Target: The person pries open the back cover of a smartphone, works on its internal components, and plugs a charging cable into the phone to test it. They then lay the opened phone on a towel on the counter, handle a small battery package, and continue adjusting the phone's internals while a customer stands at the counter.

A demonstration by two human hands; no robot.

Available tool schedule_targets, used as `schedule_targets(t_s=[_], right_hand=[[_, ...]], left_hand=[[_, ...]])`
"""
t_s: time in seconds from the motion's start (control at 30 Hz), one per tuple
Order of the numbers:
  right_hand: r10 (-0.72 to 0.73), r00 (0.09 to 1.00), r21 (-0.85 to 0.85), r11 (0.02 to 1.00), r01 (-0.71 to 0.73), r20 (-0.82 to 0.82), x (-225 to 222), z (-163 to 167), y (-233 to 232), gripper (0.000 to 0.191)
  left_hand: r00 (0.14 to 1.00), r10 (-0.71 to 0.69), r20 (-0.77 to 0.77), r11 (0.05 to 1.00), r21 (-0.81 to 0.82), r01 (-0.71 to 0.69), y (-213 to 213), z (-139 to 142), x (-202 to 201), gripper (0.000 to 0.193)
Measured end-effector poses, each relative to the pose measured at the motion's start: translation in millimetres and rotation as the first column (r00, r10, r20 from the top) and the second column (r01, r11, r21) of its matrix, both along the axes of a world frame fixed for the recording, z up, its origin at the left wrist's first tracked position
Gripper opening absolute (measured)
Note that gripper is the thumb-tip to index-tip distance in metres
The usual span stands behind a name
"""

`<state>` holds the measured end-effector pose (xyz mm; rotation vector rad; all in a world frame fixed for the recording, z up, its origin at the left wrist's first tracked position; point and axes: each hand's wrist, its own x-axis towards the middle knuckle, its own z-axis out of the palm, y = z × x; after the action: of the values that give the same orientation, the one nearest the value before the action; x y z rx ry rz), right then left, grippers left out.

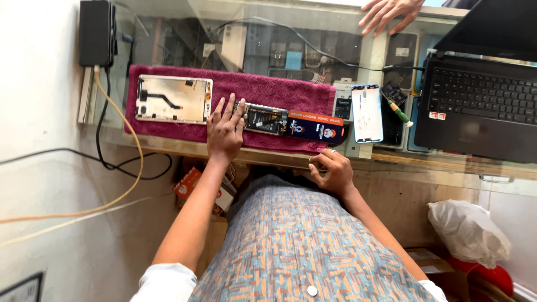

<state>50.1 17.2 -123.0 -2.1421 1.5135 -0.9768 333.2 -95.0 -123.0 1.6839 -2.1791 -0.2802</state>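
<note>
My left hand (pixel 225 130) lies flat with spread fingers on a magenta towel (pixel 263 89), its fingertips touching the left end of an opened phone body (pixel 264 118) with exposed parts. My right hand (pixel 331 172) is curled at the counter's front edge, below the towel; whether it pinches anything small I cannot tell. A phone frame with a flex cable (pixel 173 99) lies on the towel to the left of my left hand. A dark blue and orange box (pixel 316 128) lies right of the opened phone.
A light blue phone back cover (pixel 367 112) and a green-handled screwdriver (pixel 399 111) lie right of the towel. An open black laptop (pixel 481 103) fills the right side. Another person's hand (pixel 387 12) rests on the glass counter's far edge. Cables hang at the left wall.
</note>
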Motion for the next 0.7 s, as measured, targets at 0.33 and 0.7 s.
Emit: schedule_targets(t_s=[0.33,0.7], right_hand=[[0.042,0.999,0.009,0.999,-0.042,0.019,-6,-5,1,0.006],[-0.01,0.984,0.103,0.995,-0.009,0.175,-17,-5,3,0.006]], left_hand=[[1.0,0.013,-0.023,1.0,0.008,-0.013,0,-8,0,0.046],[1.0,0.002,-0.023,1.0,0.004,-0.002,0,-8,-3,0.047]])
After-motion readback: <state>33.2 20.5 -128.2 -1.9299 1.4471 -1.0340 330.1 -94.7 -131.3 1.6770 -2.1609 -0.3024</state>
